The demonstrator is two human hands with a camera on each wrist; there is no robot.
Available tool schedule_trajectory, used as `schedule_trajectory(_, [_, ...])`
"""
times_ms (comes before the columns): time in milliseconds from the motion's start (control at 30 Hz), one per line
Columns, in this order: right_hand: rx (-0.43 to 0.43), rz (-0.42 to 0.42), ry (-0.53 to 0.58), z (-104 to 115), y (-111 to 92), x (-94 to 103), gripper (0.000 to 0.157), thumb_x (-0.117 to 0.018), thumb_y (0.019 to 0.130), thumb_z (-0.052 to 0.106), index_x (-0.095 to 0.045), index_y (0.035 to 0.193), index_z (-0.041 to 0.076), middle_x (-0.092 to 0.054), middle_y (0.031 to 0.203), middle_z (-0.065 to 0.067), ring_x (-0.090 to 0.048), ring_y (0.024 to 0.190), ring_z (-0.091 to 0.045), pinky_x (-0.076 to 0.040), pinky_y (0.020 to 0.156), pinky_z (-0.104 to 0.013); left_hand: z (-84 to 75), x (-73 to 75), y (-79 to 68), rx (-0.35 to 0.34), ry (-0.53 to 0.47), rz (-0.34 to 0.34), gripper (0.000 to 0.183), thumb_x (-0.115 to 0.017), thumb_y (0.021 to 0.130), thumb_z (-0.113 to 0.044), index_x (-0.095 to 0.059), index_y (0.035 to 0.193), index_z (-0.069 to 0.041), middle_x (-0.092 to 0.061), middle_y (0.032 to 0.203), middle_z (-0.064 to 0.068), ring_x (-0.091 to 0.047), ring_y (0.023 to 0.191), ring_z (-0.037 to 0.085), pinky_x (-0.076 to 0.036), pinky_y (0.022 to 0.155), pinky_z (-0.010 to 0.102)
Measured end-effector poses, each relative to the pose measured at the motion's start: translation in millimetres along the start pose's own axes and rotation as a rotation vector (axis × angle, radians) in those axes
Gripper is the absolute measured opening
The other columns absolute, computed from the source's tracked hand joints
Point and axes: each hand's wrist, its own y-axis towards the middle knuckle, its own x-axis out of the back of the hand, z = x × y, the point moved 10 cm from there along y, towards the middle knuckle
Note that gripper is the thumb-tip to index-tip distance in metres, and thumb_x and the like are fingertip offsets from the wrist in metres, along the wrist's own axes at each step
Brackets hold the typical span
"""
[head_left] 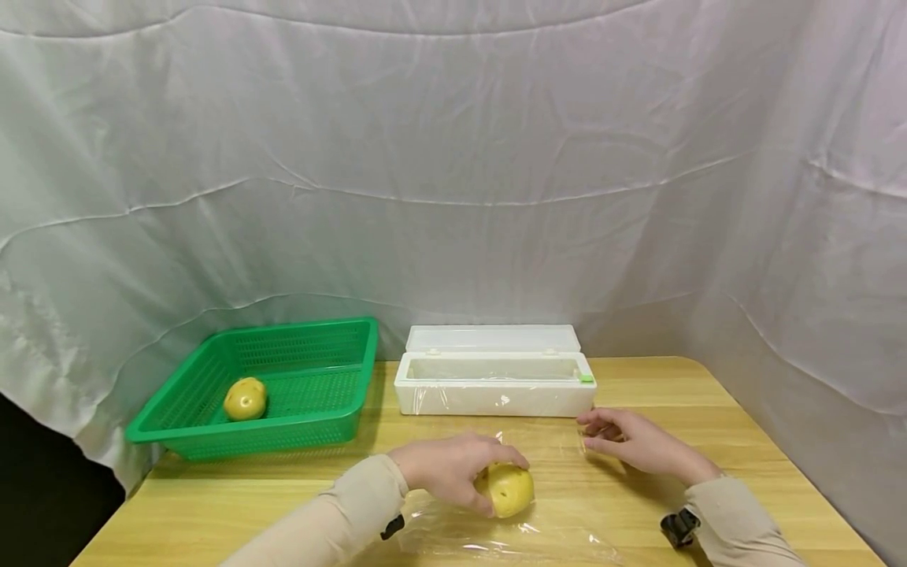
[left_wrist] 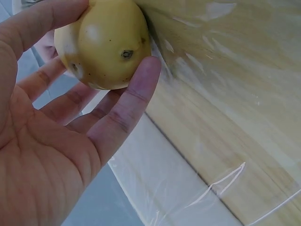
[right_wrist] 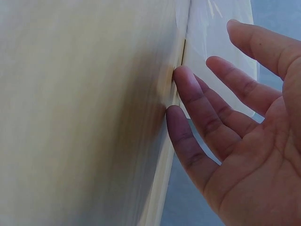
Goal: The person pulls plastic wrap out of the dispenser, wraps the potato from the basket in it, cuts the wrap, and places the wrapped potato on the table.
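Note:
My left hand [head_left: 460, 471] holds a yellow potato [head_left: 512, 490] low over a sheet of clear cling film [head_left: 531, 543] on the table. In the left wrist view, thumb and fingers curve round the potato [left_wrist: 110, 44], whose skin has dimples and dark spots. My right hand [head_left: 641, 442] is near the front right corner of a white cling film box [head_left: 496, 399], by the film's right side. Its fingers [right_wrist: 190, 89] are loosely bent and spread, with nothing seen gripped between them. The box's lid [head_left: 492, 339] stands raised, and film runs over the front.
A green plastic basket [head_left: 312, 435] stands at the back left, with another potato [head_left: 245, 399] inside. The wooden table [head_left: 248, 512] has a grey cloth curtain [head_left: 453, 197] behind it and along the right side.

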Motion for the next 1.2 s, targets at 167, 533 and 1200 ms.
schedule_trajectory(167, [-0.006,-0.002,0.004,-1,-1,-0.7,0.038,-0.069,0.106,0.025,-0.066,0.135,0.001,-0.074,0.119,-0.006,-0.068,0.101,-0.007,-0.058,0.088,-0.026,0.4,-2.1,-0.1,-0.002,-0.019,0.001,0.071,-0.087,0.088,-0.023,-0.059,0.153,-0.021,-0.068,0.141,-0.01,-0.057,0.113,-0.003,-0.047,0.103,0.019])
schedule_trajectory(533, [-0.006,0.001,-0.004,0,-1,-1.9,0.037,-0.068,0.107,0.026,-0.067,0.134,0.001,-0.074,0.121,-0.007,-0.069,0.102,-0.01,-0.058,0.089,-0.026,4.2,-5.9,-3.0,0.018,-0.039,0.01,0.07,-0.082,0.092,-0.026,-0.055,0.156,-0.024,-0.066,0.142,-0.007,-0.057,0.117,-0.002,-0.048,0.105,0.021])
schedule_trajectory(1200, [0.026,0.017,0.009,12,-9,0.5,0.04,-0.068,0.107,0.024,-0.064,0.137,-0.002,-0.072,0.128,-0.02,-0.072,0.103,-0.013,-0.06,0.089,-0.025,19.3,14.9,-39.2,0.094,-0.084,-0.117,0.069,-0.08,0.096,-0.029,-0.05,0.159,-0.026,-0.055,0.158,-0.004,-0.053,0.145,0.016,-0.047,0.12,0.037])
